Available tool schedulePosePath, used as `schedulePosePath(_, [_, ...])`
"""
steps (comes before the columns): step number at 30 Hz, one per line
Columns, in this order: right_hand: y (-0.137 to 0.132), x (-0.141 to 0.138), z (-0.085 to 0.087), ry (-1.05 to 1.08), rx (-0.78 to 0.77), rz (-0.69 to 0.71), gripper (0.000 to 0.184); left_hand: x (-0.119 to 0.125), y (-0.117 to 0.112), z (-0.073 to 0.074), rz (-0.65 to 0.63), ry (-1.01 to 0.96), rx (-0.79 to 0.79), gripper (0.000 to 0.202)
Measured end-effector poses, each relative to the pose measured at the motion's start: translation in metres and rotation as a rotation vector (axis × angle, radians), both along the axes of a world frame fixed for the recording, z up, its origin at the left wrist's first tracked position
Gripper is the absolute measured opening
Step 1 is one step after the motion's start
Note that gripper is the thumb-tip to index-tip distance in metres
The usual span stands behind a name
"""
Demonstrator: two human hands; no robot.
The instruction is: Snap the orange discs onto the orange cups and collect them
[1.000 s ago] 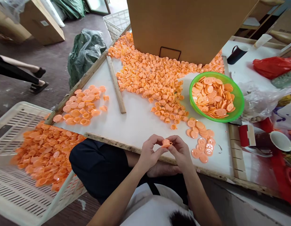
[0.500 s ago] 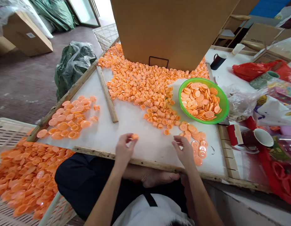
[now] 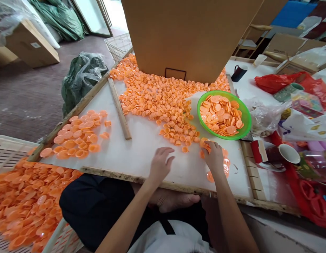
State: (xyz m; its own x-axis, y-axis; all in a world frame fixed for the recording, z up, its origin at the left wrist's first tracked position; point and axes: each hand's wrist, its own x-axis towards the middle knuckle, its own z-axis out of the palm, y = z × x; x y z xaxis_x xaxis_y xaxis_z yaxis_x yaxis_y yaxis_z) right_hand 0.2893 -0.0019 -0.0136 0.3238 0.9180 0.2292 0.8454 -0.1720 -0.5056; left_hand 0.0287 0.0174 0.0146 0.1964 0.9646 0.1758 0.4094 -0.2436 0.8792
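My left hand (image 3: pixel 161 163) hovers over the white tabletop (image 3: pixel 142 140), thumb and fingers apart, with nothing visible in it. Ahead of it spreads a large heap of small orange plastic cups (image 3: pixel 163 95). My right hand (image 3: pixel 215 158) reaches onto a loose group of flat orange discs (image 3: pixel 210 176), its fingers apart and touching the discs at the upper left of the group. That hand covers part of the group. Just beyond it, a green bowl (image 3: pixel 246 131) is full of similar discs. At the left lies a pile of orange capped pieces (image 3: pixel 78 133).
A wooden strip (image 3: pixel 119 109) lies between the left pile and the cup heap. Behind stands a large cardboard box (image 3: pixel 189 38). A crate of orange pieces (image 3: pixel 28 200) sits lower left. Mugs, including a dark one (image 3: pixel 286 154), and bags crowd the right side.
My left hand has moved right, and the small orange piece it held no longer shows in it. My right hand has moved forward and right onto the discs. The view has shifted slightly.
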Motion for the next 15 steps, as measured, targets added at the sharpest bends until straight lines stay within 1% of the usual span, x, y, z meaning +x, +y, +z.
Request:
schedulePosePath(1, [0.005, -0.001, 0.0, -0.029, -0.008, 0.019, 0.028, 0.015, 0.0, 0.0, -0.028, -0.029, -0.018, 0.026])
schedulePosePath(3, [0.012, -0.001, -0.002, -0.069, -0.023, 0.054, 0.03, 0.038, 0.003, -0.001, -0.053, -0.048, -0.031, 0.03])
schedulePosePath(6, [0.014, 0.0, -0.007, -0.08, -0.027, 0.081, 0.031, 0.055, 0.011, -0.004, -0.079, -0.07, -0.056, 0.03])
schedulePosePath(8, [0.013, 0.001, -0.01, -0.065, -0.019, 0.07, 0.031, 0.059, 0.016, -0.009, -0.091, -0.077, -0.076, 0.03])
schedulePosePath(11, [0.01, 0.003, -0.01, -0.02, 0.019, 0.042, 0.03, 0.057, 0.017, -0.017, -0.09, -0.078, -0.113, 0.026])
schedulePosePath(13, [0.009, 0.004, -0.007, 0.025, 0.087, 0.015, 0.027, 0.053, 0.015, -0.021, -0.06, -0.124, -0.206, 0.025])
schedulePosePath(15, [0.007, 0.002, -0.002, 0.107, 0.167, -0.033, 0.023, 0.048, 0.011, -0.022, -0.022, -0.257, -0.372, 0.029])
